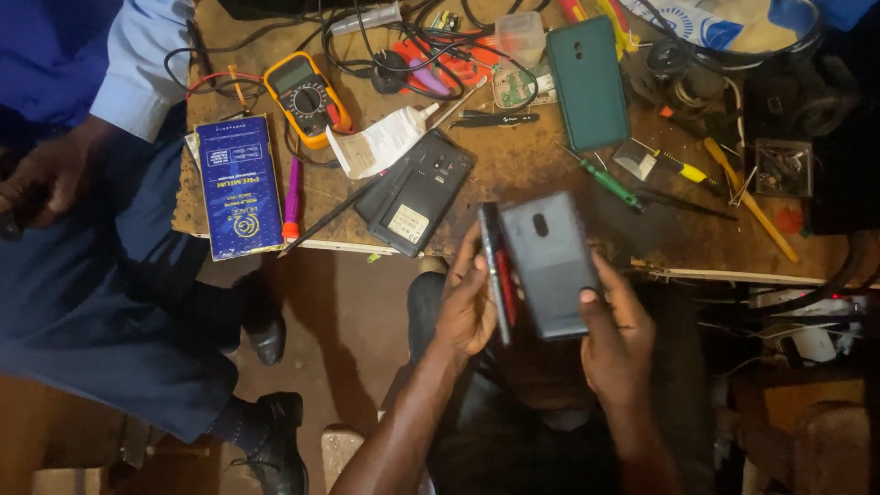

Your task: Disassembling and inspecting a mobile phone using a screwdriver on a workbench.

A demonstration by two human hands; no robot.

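My left hand [466,307] grips a phone [496,271] held edge-on, its thin side with a red strip facing me. My right hand [616,335] holds a grey back cover [548,264] with an oval camera hole, thumb pressed on its lower right corner. Cover and phone sit side by side, touching, just below the front edge of the worn wooden bench [513,165].
On the bench lie an opened black phone [417,192], a green phone case [587,82], a yellow multimeter [307,99], a blue box [240,186], a white tube [380,144], tweezers [495,118], screwdrivers [610,183] and tangled wires. Another person in blue clothes [82,229] sits at left.
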